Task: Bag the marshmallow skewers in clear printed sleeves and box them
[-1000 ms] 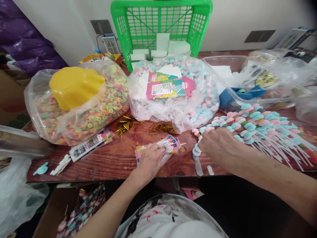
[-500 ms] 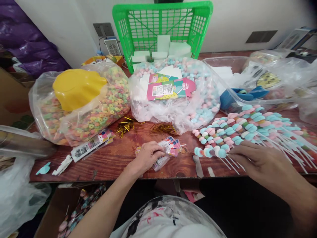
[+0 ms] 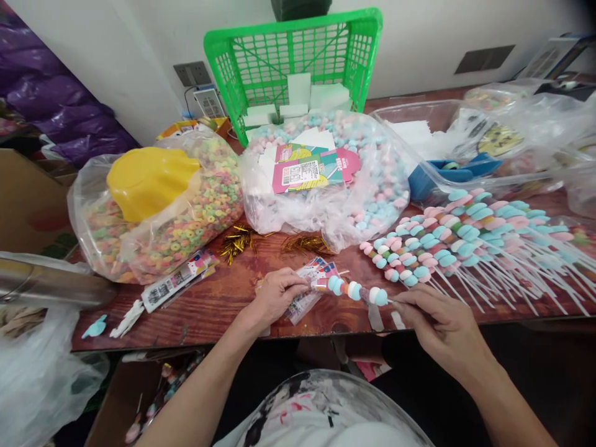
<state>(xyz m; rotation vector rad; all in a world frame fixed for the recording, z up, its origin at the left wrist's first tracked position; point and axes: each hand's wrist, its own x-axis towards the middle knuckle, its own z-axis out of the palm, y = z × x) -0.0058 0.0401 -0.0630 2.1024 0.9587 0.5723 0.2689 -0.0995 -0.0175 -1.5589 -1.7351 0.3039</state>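
My right hand pinches the white stick of a candy skewer, threaded with blue and white marshmallows and darker gummy pieces. The skewer lies nearly level, its far end at my left fingertips. My left hand has thumb and fingers closed on the edge of a printed clear plastic bag in a small fanned stack on the table. Whether the skewer's tip is inside the bag or just over it, I cannot tell. Many more skewers lie heaped to the right, sticks pointing toward the front edge.
Behind stand a bag of ring gummies with a yellow bowl, a bag of marshmallows and a green crate. Gold ties lie before them. More printed bags are at left; a metal container stands beyond.
My right hand has drawn one skewer leftward from the heap to the bag stack, its tip now at my left fingers. My left hand has stayed on the bags.
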